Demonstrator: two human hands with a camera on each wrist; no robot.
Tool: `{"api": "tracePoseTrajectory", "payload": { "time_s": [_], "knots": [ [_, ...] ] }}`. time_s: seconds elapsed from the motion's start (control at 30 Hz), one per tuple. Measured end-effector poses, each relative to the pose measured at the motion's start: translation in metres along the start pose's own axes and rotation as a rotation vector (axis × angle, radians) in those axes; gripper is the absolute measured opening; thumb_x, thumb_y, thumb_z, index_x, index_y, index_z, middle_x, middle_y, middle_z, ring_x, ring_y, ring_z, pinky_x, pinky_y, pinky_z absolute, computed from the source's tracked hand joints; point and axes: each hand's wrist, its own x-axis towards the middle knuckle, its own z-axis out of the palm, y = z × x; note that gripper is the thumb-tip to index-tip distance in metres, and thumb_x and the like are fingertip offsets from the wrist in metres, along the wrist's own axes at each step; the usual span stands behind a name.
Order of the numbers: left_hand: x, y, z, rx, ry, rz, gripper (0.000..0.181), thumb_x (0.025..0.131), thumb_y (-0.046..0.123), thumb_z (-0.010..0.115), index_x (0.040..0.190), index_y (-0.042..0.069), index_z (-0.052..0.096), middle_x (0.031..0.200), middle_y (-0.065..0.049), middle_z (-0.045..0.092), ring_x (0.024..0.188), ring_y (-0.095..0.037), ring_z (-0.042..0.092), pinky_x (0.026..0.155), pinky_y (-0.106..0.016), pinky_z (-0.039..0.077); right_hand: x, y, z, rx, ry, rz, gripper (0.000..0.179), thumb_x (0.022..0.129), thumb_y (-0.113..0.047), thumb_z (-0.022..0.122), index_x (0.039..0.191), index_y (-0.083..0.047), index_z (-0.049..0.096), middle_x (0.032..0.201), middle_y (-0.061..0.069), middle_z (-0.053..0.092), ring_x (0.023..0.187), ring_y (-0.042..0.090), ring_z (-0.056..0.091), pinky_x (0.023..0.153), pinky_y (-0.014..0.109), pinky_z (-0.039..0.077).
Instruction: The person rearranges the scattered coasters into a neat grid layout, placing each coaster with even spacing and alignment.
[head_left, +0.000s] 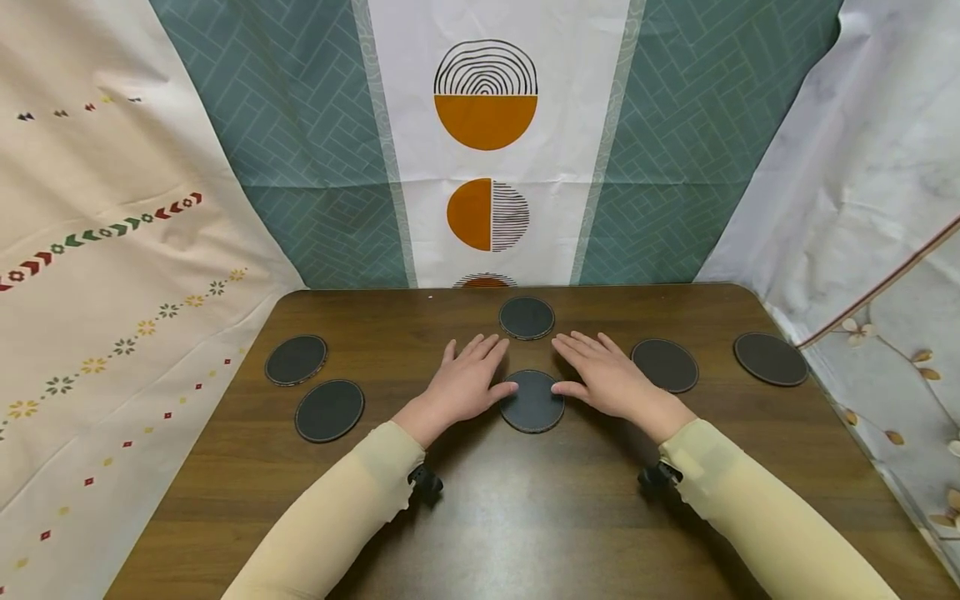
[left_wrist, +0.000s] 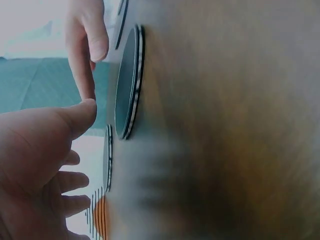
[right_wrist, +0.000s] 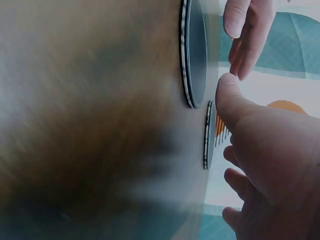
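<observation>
My left hand is held above the table with fingers straight and thumb out, holding nothing. Opposite it, my right hand hovers in the same way, also with nothing in it. The two thumbs point at each other over a dark, round, coaster-like disc. In the left wrist view, a gap separates the hand from this disc and from the tabletop. The right wrist view shows the same disc lying flat, with a pale line along its edge. Beyond the fingertips lies a farther disc.
Two dark discs lie at the left, an upper one and a lower one. Two more lie at the right, one nearer and one by the edge. Patterned cloth hangs behind the brown wooden table.
</observation>
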Motion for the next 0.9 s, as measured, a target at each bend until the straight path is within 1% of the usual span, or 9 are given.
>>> {"api": "tracePoseTrajectory", "payload": {
  "time_s": [0.17,0.4,0.63,0.9],
  "knots": [
    [0.014,-0.009,-0.003,0.013,0.020,-0.018,0.085,0.109,0.060,0.063,0.175,0.014,0.036,0.178,-0.012,0.035,0.165,-0.035,0.030,0.128,-0.073,0.019,0.011,0.009,-0.005,0.008,-0.009,0.018,0.086,0.107,-0.053,0.069,0.171,-0.004,0.040,0.175,0.018,0.039,0.163,0.040,0.033,0.131,0.067,0.019],
    [0.034,-0.018,-0.006,0.017,0.041,-0.036,0.082,0.111,0.059,0.061,0.174,0.013,0.036,0.178,-0.012,0.035,0.165,-0.035,0.029,0.128,-0.073,0.020,0.027,0.020,-0.005,0.043,-0.009,0.033,0.084,0.109,-0.050,0.068,0.171,-0.001,0.038,0.175,0.020,0.037,0.163,0.043,0.031,0.130,0.069,0.019],
    [0.052,-0.021,-0.005,-0.005,0.037,-0.048,0.081,0.111,0.058,0.060,0.174,0.012,0.036,0.178,-0.012,0.034,0.165,-0.037,0.029,0.128,-0.073,0.019,0.041,0.026,-0.007,0.050,-0.020,0.054,0.084,0.110,-0.049,0.067,0.171,0.000,0.036,0.175,0.022,0.036,0.163,0.043,0.031,0.130,0.070,0.019],
    [0.066,-0.024,-0.003,-0.002,0.033,-0.078,0.081,0.112,0.058,0.058,0.174,0.011,0.035,0.178,-0.012,0.035,0.165,-0.037,0.030,0.128,-0.072,0.021,0.058,0.029,-0.004,0.081,-0.041,0.093,0.083,0.112,-0.051,0.064,0.171,0.000,0.036,0.176,0.022,0.036,0.164,0.042,0.030,0.130,0.069,0.018]
  ]
}}
